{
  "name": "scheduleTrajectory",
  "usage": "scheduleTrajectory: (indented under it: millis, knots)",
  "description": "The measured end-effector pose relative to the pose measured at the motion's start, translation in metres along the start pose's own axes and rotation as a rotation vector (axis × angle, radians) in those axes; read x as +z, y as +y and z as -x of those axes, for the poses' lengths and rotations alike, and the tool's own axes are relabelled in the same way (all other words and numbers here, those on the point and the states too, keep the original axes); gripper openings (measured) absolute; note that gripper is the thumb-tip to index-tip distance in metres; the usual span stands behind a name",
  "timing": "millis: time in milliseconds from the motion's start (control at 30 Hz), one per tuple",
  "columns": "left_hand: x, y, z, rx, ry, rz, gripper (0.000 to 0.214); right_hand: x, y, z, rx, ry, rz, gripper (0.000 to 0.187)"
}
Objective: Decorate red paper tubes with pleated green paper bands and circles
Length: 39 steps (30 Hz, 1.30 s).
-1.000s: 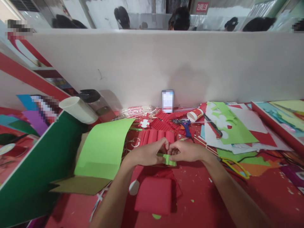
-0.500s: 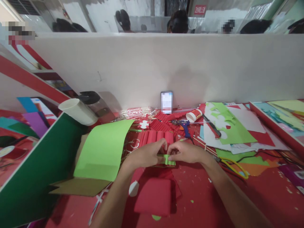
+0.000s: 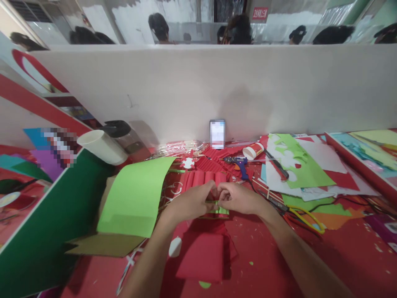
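The left hand (image 3: 196, 201) is curled inward, its grip hidden; at the near end of the red rolls (image 3: 200, 178), a green strip (image 3: 222, 210) is apparently being fitted; the right hand (image 3: 238, 198) is loosely curled, whether gripping cannot be told. Careful pressing seems called for.

Looks like a shared craft workroom.
Shown by coloured paper (image 3: 321, 174) heaped at right on a red worktop (image 3: 257, 252), with a blue glue gun (image 3: 243, 166), a utility knife (image 3: 282, 171) and yellow-handled pliers (image 3: 290, 208) nearby; by a pale partition (image 3: 173, 89) along the far side; and by several people's heads (image 3: 240, 32) beyond it, before a patchily painted wall (image 3: 182, 11).
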State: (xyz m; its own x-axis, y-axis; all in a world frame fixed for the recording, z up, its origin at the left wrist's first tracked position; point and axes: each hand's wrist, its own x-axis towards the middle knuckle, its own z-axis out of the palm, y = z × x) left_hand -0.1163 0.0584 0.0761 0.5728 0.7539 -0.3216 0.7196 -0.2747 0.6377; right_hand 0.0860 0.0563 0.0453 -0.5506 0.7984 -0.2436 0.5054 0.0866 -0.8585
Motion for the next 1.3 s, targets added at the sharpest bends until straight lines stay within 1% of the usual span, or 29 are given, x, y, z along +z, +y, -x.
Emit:
scheduleTrajectory:
  millis: [100,200,300,367,467,567,700,767,867,1033,1167,1300]
  knots:
    - [0.001,0.000,0.000,-0.009,0.013,-0.025,0.021,-0.001,0.000,-0.001,-0.008,-0.044,-0.019,0.014]
    - [0.004,0.001,-0.001,0.002,0.024,-0.051,0.019,-0.002,0.003,-0.002,-0.011,-0.060,0.022,0.011]
    - [0.006,0.005,0.000,0.006,0.052,-0.106,0.016,-0.003,0.004,-0.003,-0.027,-0.075,0.061,0.014]
    - [0.008,0.009,0.001,0.000,0.073,-0.152,0.013,-0.004,0.003,-0.003,-0.040,-0.067,0.092,0.017]
    - [0.009,0.015,0.001,-0.012,0.058,-0.194,0.014,-0.004,0.003,-0.002,-0.049,-0.043,0.107,0.018]
    - [0.011,0.018,0.000,-0.006,0.049,-0.164,0.020,-0.003,0.005,-0.003,-0.044,-0.025,0.046,0.019]
    - [0.014,0.017,-0.001,0.024,0.069,-0.111,0.028,0.001,0.011,-0.004,-0.061,0.018,-0.076,0.028]
    - [0.014,0.016,-0.001,0.021,0.063,-0.104,0.028,0.003,0.014,-0.004,-0.074,0.015,-0.136,0.031]
    - [0.013,0.016,-0.001,0.004,0.046,-0.111,0.028,0.005,0.016,-0.004,-0.097,-0.007,-0.208,0.030]
    - [0.011,0.015,-0.001,0.017,0.051,-0.106,0.024,0.005,0.016,-0.003,-0.098,0.016,-0.184,0.031]
    - [0.009,0.013,-0.002,0.032,0.058,-0.074,0.020,0.003,0.017,-0.002,-0.089,-0.004,-0.175,0.028]
    - [0.009,0.012,-0.003,0.058,0.064,-0.046,0.018,0.004,0.017,-0.001,-0.084,0.010,-0.168,0.026]
